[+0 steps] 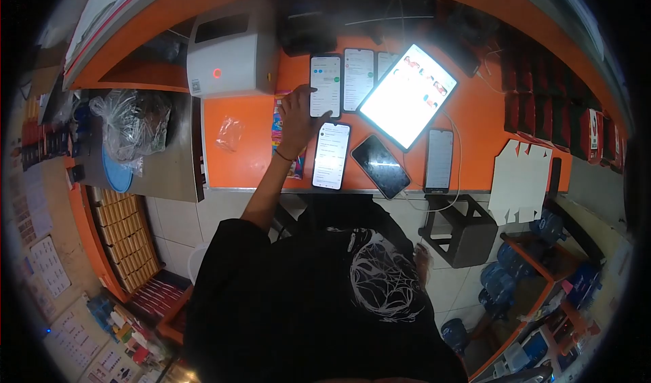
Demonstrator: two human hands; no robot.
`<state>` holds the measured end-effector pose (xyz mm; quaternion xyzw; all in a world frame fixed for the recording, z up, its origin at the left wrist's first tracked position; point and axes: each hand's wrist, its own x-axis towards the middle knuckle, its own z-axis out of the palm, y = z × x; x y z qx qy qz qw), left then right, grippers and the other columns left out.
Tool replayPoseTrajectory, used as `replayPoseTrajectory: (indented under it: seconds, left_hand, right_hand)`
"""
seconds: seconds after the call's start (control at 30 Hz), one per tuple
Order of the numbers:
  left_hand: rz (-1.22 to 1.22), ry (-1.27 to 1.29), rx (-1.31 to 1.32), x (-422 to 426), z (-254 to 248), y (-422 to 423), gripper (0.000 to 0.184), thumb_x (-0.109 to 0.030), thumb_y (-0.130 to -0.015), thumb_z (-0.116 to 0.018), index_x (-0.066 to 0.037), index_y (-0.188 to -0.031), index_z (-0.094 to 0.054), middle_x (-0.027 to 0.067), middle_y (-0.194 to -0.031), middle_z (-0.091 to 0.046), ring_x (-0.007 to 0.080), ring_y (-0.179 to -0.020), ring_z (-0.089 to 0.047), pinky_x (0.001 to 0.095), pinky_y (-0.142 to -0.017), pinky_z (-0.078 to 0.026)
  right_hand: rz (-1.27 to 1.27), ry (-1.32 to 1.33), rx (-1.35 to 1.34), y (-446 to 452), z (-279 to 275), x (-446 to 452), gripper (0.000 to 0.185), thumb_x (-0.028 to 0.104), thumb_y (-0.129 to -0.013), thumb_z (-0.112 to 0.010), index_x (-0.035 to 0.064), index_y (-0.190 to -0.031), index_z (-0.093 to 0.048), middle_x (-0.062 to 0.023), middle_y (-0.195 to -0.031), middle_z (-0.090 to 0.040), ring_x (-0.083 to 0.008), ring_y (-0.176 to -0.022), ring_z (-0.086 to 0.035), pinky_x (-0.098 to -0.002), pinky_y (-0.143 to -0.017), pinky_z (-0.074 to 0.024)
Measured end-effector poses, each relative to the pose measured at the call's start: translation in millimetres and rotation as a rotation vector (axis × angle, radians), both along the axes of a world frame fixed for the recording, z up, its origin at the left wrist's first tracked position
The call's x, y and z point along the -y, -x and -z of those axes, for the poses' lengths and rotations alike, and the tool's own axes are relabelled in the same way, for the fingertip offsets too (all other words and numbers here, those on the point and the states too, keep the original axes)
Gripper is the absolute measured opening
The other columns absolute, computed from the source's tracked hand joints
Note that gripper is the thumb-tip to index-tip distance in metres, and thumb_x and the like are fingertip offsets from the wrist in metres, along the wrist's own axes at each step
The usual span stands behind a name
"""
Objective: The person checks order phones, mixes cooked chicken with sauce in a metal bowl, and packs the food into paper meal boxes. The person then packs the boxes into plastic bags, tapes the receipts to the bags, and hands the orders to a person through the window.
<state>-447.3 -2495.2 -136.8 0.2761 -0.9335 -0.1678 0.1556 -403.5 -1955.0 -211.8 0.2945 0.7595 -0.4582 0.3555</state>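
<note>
My left hand [296, 122] is over the orange desk, its fingers apart. One fingertip touches the left edge of a lit phone [325, 88], and the thumb lies at its lower edge. Just below lies a second lit phone [331, 156]. Another lit phone [359, 78] is to the right, partly beside a large bright tablet [409, 97], which overlaps a further phone. A dark-screened phone [381, 167] rests tilted near the front edge, and a dimmer phone [439, 159] stands to its right. Low beside my body, my right hand [422, 264] shows only as a blurred sliver, its fingers not readable.
A white printer [232, 51] with a red light stands at the back left. Colourful packets [277, 122] lie beside my left hand. A cable [459, 142] loops right of the tablet. A dark stool [461, 232] and cut white card [521, 179] are at the right.
</note>
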Motion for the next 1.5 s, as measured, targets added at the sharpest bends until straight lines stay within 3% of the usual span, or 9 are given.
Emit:
replayPoseTrajectory:
  seconds: [0.17, 0.53, 0.63, 0.7, 0.8, 0.93, 1.07, 1.23, 1.5]
  left_hand:
    - [0.029, -0.022, 0.049, -10, -5, -19, 0.076, -0.033, -0.065, -0.078, -0.01, -0.126, -0.038, 0.0149, -0.133, -0.035, 0.0373, -0.116, -0.034, 0.0531, -0.089, -0.03]
    - [-0.108, -0.208, 0.205, -31, -9, -40, 0.091, -0.023, -0.055, -0.083, -0.021, -0.131, -0.034, 0.0138, -0.137, -0.025, 0.0411, -0.123, -0.026, 0.0543, -0.098, -0.027]
    - [-0.206, -0.115, 0.225, -52, -15, -47, 0.09, -0.026, -0.059, -0.08, -0.009, -0.133, -0.032, 0.0191, -0.137, -0.027, 0.042, -0.121, -0.03, 0.0593, -0.092, -0.029]
    - [-0.308, 0.132, 0.017, -69, 4, -58, 0.076, -0.021, -0.064, -0.075, -0.004, -0.129, -0.039, 0.0208, -0.13, -0.038, 0.041, -0.115, -0.038, 0.0547, -0.093, -0.031]
    - [-0.249, -0.296, -0.644, -118, 29, -87, 0.039, -0.001, -0.072, -0.057, 0.0, -0.111, -0.054, 0.0191, -0.105, -0.058, 0.0333, -0.1, -0.055, 0.0418, -0.087, -0.043]
    - [-0.503, -0.326, -0.413, -235, -72, -156, 0.029, -0.029, -0.085, -0.06, -0.004, -0.07, -0.058, 0.0134, -0.067, -0.06, 0.0292, -0.064, -0.061, 0.0384, -0.058, -0.047]
    - [-0.743, -0.32, -0.157, -326, -70, -245, 0.043, -0.038, -0.09, -0.05, -0.004, -0.063, -0.055, 0.0121, -0.059, -0.058, 0.0313, -0.054, -0.058, 0.0384, -0.054, -0.046]
    - [-0.882, -0.034, -0.657, -431, -58, -339, 0.04, -0.038, -0.09, -0.05, -0.007, -0.069, -0.062, 0.0038, -0.054, -0.06, 0.025, -0.053, -0.06, 0.037, -0.055, -0.047]
    - [-1.794, -0.429, -0.906, -692, -44, -532, 0.021, -0.025, -0.086, -0.058, -0.006, -0.09, -0.067, 0.0068, -0.074, -0.068, 0.0222, -0.058, -0.061, 0.0325, -0.06, -0.048]
  right_hand:
    - [-0.507, -0.186, -0.04, -2, -10, -7, 0.039, 0.027, -0.086, -0.05, 0.007, -0.119, -0.058, -0.0149, -0.11, -0.063, -0.0234, -0.1, -0.061, -0.032, -0.083, -0.0465]
    - [-0.402, -0.008, -0.149, 28, 7, -24, 0.032, 0.026, -0.084, -0.05, 0.009, -0.108, -0.061, -0.0145, -0.104, -0.063, -0.027, -0.095, -0.061, -0.0358, -0.08, -0.0475]
    - [-0.552, 0.006, -0.195, 58, 11, -28, 0.03, 0.026, -0.084, -0.05, 0.0089, -0.106, -0.061, -0.0143, -0.102, -0.064, -0.0272, -0.094, -0.061, -0.0363, -0.079, -0.0474]
    - [-0.732, 0.006, -0.246, 84, 12, -23, 0.029, 0.026, -0.083, -0.051, 0.0088, -0.104, -0.061, -0.0142, -0.101, -0.064, -0.0273, -0.093, -0.061, -0.0367, -0.078, -0.0474]
    - [-1.088, 0.054, -0.34, 143, 19, 7, 0.027, 0.025, -0.083, -0.051, 0.0086, -0.102, -0.061, -0.014, -0.099, -0.064, -0.0275, -0.092, -0.061, -0.0373, -0.078, -0.0473]
    - [-1.554, 0.167, -0.444, 176, 30, 88, 0.025, 0.025, -0.083, -0.051, 0.0083, -0.099, -0.062, -0.0137, -0.097, -0.064, -0.0278, -0.09, -0.061, -0.0381, -0.077, -0.0473]
    - [-1.98, 0.3, -0.528, 130, 30, 172, 0.023, 0.024, -0.083, -0.052, 0.0081, -0.096, -0.062, -0.0135, -0.094, -0.064, -0.028, -0.088, -0.061, -0.0388, -0.076, -0.0472]
    - [-2.393, 0.433, -0.605, 5, 14, 208, 0.021, 0.024, -0.083, -0.052, 0.0078, -0.092, -0.062, -0.0132, -0.091, -0.064, -0.0283, -0.085, -0.061, -0.0398, -0.075, -0.0471]
    - [-2.932, 0.467, -0.849, -225, 16, 131, 0.019, 0.023, -0.082, -0.053, 0.0073, -0.085, -0.063, -0.0127, -0.087, -0.064, -0.0289, -0.082, -0.06, -0.0413, -0.073, -0.0469]
